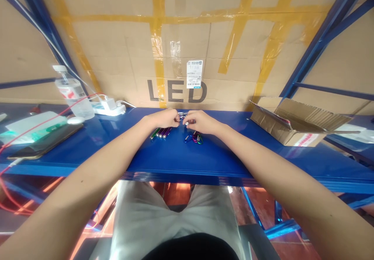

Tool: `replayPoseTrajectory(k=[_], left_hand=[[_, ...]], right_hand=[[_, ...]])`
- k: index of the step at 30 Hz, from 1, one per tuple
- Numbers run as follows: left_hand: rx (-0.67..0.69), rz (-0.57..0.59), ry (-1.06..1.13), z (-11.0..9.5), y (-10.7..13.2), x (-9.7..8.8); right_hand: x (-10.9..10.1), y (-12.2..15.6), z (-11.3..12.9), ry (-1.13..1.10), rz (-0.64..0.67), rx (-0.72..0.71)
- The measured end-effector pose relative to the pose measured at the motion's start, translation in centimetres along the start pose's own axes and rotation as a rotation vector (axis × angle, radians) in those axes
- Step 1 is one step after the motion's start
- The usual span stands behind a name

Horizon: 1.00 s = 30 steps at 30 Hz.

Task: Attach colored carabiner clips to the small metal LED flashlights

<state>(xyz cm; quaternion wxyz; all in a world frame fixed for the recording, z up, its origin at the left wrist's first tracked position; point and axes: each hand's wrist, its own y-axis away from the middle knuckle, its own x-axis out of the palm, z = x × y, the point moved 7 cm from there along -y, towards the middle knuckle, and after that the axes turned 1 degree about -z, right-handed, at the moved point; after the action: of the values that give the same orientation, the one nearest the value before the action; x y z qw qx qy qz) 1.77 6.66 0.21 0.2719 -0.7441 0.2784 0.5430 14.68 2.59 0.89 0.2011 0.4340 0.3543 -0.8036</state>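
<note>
Coloured metal tubes (164,133) are lying in a row on the blue table (181,159). The left hand (167,118) is forming a curled grip just beyond the tubes; whether it is pinching anything cannot be determined. The right hand (203,122), to the right of the tubes, is pinching a silver-ended piece (187,123) between thumb and fingers. Coloured carabiners (195,137) are lying clustered to the right of the tubes.

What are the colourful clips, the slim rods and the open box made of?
Clips by the right hand: probably coloured metal, with a glossy, tinted sheen. Slim rods by the left hand: likely metal, given bright highlights, though shiny plastic is possible. Open box: matte brown cardboard, judging by its folded flaps.
</note>
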Motion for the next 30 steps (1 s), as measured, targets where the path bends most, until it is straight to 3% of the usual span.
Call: replayPoseTrajectory(k=[14, 24, 30], left_hand=[[0.013, 0.012, 0.12, 0.46, 0.03, -0.18], [0.079, -0.082, 0.101, 0.11, -0.19, -0.49], [-0.017, -0.04, 0.111, 0.62, 0.07, -0.4]], right_hand=[[0.0, -0.01, 0.1, 0.023, 0.025, -0.018], [0.18, -0.01, 0.19, 0.011, 0.034, -0.012], [0.11, 0.01, 0.22, 0.026, 0.033, -0.016]])
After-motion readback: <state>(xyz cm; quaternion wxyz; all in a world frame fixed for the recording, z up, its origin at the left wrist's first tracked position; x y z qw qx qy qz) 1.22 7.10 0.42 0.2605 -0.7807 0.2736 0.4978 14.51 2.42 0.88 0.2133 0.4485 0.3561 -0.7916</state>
